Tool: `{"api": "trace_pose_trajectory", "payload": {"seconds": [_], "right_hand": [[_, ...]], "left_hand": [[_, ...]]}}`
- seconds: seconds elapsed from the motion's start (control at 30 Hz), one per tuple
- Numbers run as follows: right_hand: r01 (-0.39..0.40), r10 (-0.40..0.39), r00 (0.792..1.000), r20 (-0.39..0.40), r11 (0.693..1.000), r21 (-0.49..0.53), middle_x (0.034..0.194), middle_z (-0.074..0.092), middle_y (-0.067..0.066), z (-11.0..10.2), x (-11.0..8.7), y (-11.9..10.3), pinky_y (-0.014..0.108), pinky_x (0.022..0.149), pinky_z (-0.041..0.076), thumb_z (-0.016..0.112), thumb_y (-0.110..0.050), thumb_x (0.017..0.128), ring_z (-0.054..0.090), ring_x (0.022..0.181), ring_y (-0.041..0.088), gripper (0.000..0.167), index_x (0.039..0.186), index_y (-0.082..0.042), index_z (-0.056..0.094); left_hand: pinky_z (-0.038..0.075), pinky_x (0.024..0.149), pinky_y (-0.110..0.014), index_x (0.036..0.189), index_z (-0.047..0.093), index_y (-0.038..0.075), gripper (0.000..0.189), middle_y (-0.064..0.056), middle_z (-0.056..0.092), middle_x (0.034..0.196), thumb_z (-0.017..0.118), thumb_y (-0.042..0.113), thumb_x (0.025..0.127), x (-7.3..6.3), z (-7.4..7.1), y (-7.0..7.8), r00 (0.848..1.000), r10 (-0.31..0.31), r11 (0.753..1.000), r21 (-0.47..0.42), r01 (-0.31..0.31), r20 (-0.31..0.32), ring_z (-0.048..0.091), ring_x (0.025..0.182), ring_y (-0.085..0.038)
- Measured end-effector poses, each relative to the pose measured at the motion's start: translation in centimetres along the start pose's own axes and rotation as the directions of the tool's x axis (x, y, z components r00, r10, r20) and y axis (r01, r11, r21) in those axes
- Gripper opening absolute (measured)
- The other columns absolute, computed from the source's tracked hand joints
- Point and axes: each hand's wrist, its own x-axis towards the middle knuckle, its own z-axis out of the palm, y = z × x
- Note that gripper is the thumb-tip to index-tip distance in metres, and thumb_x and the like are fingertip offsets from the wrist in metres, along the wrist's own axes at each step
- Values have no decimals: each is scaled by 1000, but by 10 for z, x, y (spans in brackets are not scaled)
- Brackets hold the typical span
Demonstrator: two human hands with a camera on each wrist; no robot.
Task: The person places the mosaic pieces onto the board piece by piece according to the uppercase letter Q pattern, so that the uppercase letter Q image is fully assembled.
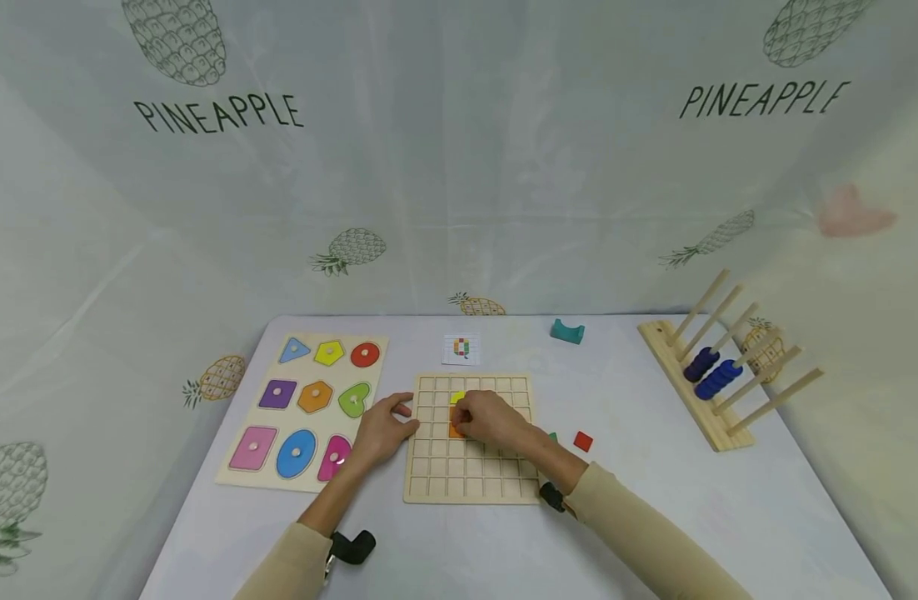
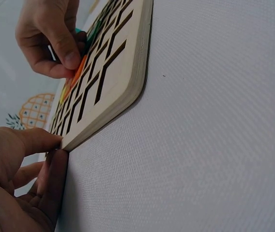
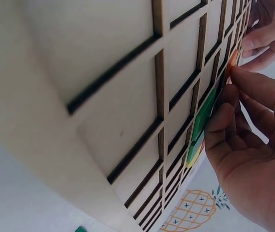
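A pale wooden grid board [image 1: 466,492] lies flat on the white table. My right hand [image 1: 496,419] is over its upper middle, thumb and fingertips pinching an orange square tile [image 3: 232,63] at the grid. Another bit of orange tile [image 1: 455,432] shows just below the fingers, and a yellow tile [image 1: 457,397] shows above them. Green tiles [image 3: 204,114] sit in the grid beside the right hand, hidden by it in the head view. At the board's left edge rests my left hand [image 1: 385,431], its thumb and fingers spread and touching the rim.
A small pattern card [image 1: 461,349] lies behind the board. To the right are a loose red tile [image 1: 582,441] and a green tile [image 1: 553,437]. A shape puzzle [image 1: 227,475] stands left, a teal curved block [image 1: 567,333] at the back, a wooden peg stand [image 1: 665,354] with blue beads at right.
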Motion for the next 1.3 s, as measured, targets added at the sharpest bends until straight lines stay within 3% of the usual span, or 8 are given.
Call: {"api": "trace_pose_trajectory", "payload": {"seconds": [0.3,0.57,0.9,1.07,1.3], "right_hand": [[-15,15,1000,2,1000,9,84,65,-8,-5,-1,-1,25,69,49,73,-11,89,56,74,8,5,92,-15,74],[-66,66,998,-6,997,25,86,65,-9,-33,-11,14,29,72,48,74,-19,92,56,79,11,9,99,-15,75],[-241,241,970,7,968,65,86,62,-6,-70,-54,53,29,66,45,73,-18,91,54,80,15,9,100,-16,73],[-256,254,966,51,966,41,85,62,-5,-77,-78,70,28,67,45,76,-16,89,54,78,14,12,100,-15,72],[-242,240,966,97,970,3,87,59,-4,-69,-96,80,27,65,47,79,-13,85,53,77,15,17,100,-20,75]], "left_hand": [[44,60,-27,132,64,5,51,-4,67,95,77,14,84,1,0,-3,1000,2,1000,-17,-2,5,55,64,-11],[44,60,-28,132,64,7,50,-4,66,94,77,15,84,3,1,-3,1000,-9,1000,-16,9,5,54,63,-12],[44,60,-27,132,64,6,51,-4,66,94,78,14,83,1,0,-3,1000,-5,1000,-19,5,5,55,64,-12],[44,59,-26,132,63,4,50,-4,66,94,77,14,84,1,-1,-4,1000,13,1000,-17,-13,4,56,65,-12],[45,60,-26,131,64,5,49,-4,67,94,77,14,84,1,0,-4,1000,21,1000,-18,-21,3,56,65,-11]]}}
